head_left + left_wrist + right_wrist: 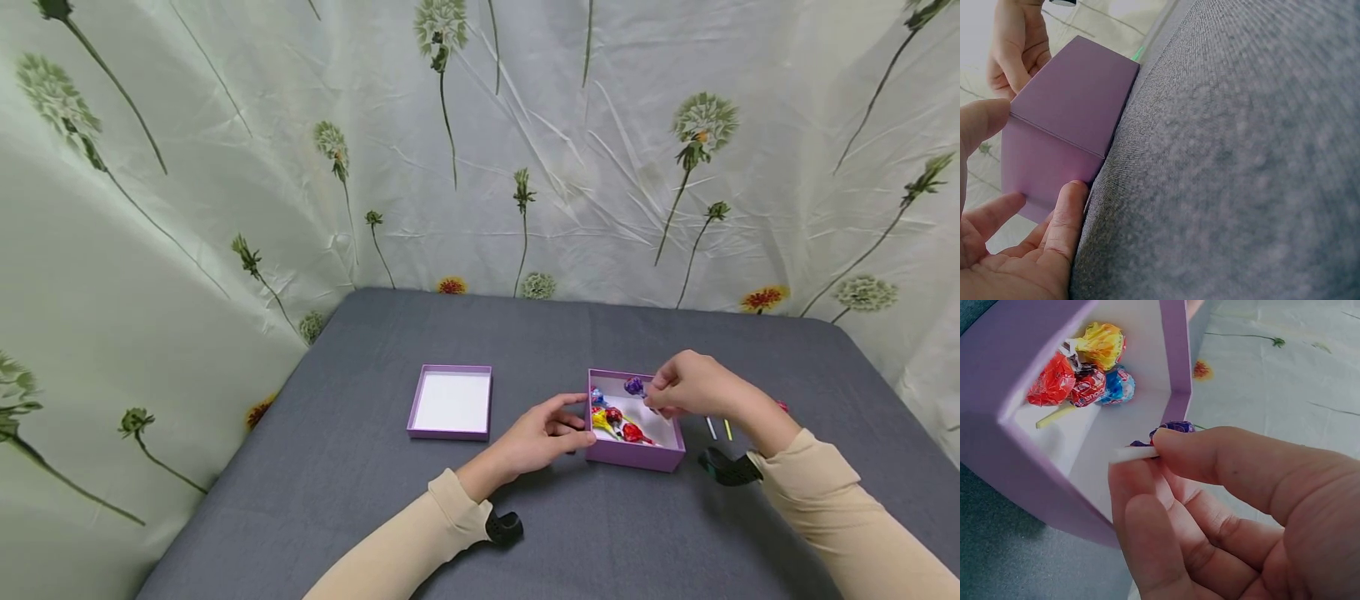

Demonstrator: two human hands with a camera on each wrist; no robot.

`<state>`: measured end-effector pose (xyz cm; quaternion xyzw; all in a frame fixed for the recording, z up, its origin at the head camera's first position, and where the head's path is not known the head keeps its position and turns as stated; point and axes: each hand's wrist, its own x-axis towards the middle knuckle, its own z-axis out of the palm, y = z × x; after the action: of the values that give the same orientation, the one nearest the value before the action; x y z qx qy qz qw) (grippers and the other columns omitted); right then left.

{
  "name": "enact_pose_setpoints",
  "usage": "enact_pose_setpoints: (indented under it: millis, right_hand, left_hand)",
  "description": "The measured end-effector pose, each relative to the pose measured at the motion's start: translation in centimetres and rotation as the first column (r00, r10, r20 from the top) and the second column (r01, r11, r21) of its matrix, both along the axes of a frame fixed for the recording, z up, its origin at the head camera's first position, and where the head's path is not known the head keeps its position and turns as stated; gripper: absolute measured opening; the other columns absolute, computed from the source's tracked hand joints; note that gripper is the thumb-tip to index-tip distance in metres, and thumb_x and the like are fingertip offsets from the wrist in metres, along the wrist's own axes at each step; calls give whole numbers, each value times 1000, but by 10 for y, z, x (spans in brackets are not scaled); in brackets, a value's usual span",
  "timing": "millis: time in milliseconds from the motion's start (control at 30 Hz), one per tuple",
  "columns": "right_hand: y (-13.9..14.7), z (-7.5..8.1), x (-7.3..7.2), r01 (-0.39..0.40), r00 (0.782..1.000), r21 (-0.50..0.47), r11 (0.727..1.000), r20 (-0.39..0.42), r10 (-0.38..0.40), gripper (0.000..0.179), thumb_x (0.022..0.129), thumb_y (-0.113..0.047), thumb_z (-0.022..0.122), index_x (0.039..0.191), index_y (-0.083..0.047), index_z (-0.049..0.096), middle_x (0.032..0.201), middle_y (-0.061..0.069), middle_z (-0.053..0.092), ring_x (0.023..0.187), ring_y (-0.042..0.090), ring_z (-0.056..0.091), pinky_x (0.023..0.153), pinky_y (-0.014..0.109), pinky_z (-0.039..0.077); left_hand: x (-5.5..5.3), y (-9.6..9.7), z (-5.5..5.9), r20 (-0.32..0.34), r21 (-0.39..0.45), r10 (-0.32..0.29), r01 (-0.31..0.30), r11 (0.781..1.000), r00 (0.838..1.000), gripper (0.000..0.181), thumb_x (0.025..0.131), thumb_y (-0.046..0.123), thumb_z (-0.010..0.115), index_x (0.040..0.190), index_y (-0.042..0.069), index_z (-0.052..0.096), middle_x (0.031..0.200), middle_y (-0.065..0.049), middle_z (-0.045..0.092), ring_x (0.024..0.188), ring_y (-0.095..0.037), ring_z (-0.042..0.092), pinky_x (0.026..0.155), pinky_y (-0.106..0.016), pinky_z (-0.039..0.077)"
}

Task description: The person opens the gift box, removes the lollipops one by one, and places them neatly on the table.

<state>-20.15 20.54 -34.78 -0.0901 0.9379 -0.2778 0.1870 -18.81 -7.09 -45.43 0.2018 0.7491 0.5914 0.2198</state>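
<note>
My right hand (693, 385) pinches a purple-wrapped lollipop (633, 386) by its white stick (1134, 454), over the far right part of a purple box (633, 454). Inside the white-lined box lie a yellow lollipop (1102, 345), two red ones, (1052, 381) and a blue one (1119, 386). At the box's left side is my left hand (542, 433), its thumb at the near top corner and its fingertips touching the side wall (1054, 156). The box stands upright on the table.
A shallow purple lid (452, 404) with a white inside lies to the left on the grey table (337, 467). Right of the box are a white stick (711, 428) and a yellow stick (727, 430), partly behind the right forearm. A flowered curtain (480, 150) hangs behind.
</note>
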Motion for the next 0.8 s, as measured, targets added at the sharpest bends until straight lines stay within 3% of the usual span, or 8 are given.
enact_pose_setpoints:
  millis: [200, 400, 800]
  right_hand:
    - [11, 1, 5, 47, 999, -33, 998, 20, -46, 19, 98, -20, 76, 97, -1, 78, 75, -3, 71, 74, 13, 63, 67, 31, 51]
    - [25, -1, 12, 63, 998, -63, 996, -11, -64, 21, 99, -22, 75, 100, -2, 78, 75, -4, 71, 71, 10, 61, 64, 28, 50]
    - [46, 1, 33, 122, 992, -144, 982, -9, -124, 28, 104, -24, 70, 110, 3, 76, 82, 0, 75, 75, 7, 67, 67, 29, 56]
  left_hand:
    - [1, 0, 3, 1, 5, 1, -1, 1000, 1000, 59, 102, 25, 75, 157, 24, 54, 129, -8, 70, 104, -8, 68, 80, -26, 49]
    - [0, 0, 2, 5, 5, 6, -6, 1000, 1000, 58, 102, 25, 76, 156, 25, 55, 129, -9, 71, 104, -8, 68, 82, -25, 49]
    - [-1, 1, 4, 13, 7, 10, -10, 1000, 1000, 59, 101, 24, 76, 156, 25, 55, 128, -8, 71, 103, -8, 68, 80, -26, 49]
